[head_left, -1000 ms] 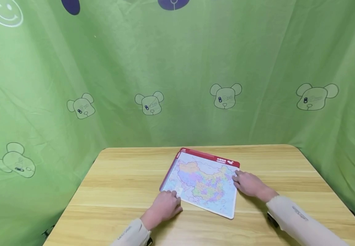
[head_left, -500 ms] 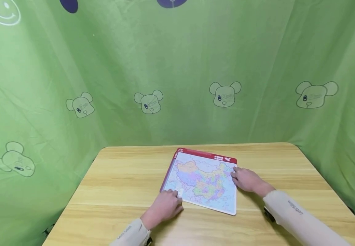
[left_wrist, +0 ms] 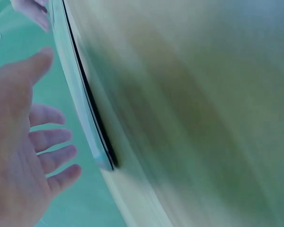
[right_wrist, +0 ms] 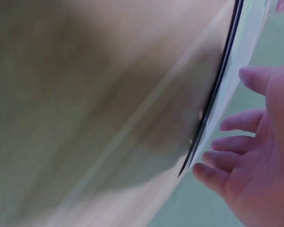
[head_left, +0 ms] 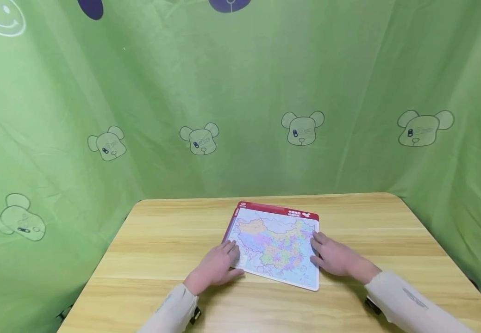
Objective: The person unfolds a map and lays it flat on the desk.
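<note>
A thin map board (head_left: 279, 252) with a red top band and a pastel-coloured map lies slightly askew on the wooden table. Over its lower-left corner is my left hand (head_left: 215, 264), fingers stretched out and thumb spread toward the near edge. The left wrist view has that hand's fingers (left_wrist: 59, 158) straight and apart from the board's dark-lined edge. My right hand (head_left: 335, 255) is at the right edge, fingertips overlapping the map in the head view. In the right wrist view its fingers (right_wrist: 220, 161) are loosely extended, a small gap from the edge.
The light wooden table (head_left: 153, 240) has rounded back corners. Green curtain fabric (head_left: 248, 166) with printed bear heads hangs behind it and along both sides. Each cream sleeve (head_left: 415, 303) has a dark strap at the wrist.
The board has turned a little and its top has shifted left. My left hand has loosened from the near edge and moved up-left, its fingers straightening. The right hand's fingers have also spread.
</note>
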Motion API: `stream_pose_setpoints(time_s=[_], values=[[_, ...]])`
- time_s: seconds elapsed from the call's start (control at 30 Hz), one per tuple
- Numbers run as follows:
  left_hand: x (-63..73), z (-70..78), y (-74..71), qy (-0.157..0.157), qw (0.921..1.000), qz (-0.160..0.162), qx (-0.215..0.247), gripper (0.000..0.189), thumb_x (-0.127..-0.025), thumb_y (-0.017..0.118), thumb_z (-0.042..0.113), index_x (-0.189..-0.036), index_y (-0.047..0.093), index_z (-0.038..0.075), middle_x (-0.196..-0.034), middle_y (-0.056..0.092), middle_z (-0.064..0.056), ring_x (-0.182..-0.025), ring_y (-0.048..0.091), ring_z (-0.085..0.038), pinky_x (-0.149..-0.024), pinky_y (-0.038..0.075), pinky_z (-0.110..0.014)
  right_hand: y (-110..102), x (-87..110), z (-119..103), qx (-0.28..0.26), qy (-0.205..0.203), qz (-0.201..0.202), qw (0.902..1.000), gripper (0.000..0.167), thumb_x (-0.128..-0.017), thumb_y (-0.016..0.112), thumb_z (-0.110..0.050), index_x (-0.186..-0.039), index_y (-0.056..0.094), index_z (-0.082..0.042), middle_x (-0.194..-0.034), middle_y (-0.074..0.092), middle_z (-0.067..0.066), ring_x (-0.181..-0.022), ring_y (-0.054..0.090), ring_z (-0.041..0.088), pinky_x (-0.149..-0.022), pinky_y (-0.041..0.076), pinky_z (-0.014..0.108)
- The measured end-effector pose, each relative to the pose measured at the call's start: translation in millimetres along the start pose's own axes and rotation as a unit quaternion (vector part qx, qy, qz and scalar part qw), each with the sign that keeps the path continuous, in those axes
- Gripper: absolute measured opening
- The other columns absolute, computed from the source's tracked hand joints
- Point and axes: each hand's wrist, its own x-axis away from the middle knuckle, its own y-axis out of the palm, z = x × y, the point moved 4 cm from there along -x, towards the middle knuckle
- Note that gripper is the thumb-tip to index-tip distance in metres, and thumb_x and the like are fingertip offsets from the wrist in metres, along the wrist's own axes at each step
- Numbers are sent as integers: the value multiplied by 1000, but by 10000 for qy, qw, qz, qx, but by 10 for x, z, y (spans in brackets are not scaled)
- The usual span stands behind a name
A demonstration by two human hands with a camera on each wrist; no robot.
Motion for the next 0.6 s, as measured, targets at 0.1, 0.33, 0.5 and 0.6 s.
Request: stream_pose_setpoints(time_s=[0.1,0.33,0.5,0.6], values=[[-24,-80,54,-110,9995,-229,198,84,-87,51,63,-140,40,-1,-146,36,-20,-135,32,-34,-108,30,-44,-20,71,-76,-51,35,-9,10000,60,-95,55,-36,-128,49,14,-139,36,34,-128,33,49,-102,33,56],[-38,-241,161,-404,9959,-539,597,102,-80,52,71,-144,29,-4,-151,24,-22,-139,23,-34,-110,24,-44,-15,236,-246,-271,177,-148,9994,66,-94,54,-40,-128,47,15,-139,34,35,-130,31,49,-104,30,57],[-56,-332,178,-572,9941,-599,693,104,-79,54,71,-145,26,-5,-151,21,-22,-139,22,-35,-111,23,-44,21,333,-366,-344,182,-282,9988,69,-93,56,-43,-130,45,15,-140,34,34,-130,32,47,-104,30,56],[-74,-372,180,-563,9944,-552,707,104,-78,56,69,-144,27,-6,-150,22,-24,-138,24,-36,-110,24,-45,53,373,-417,-345,151,-317,9988,70,-93,56,-44,-130,45,15,-140,35,34,-130,32,46,-104,30,55]])
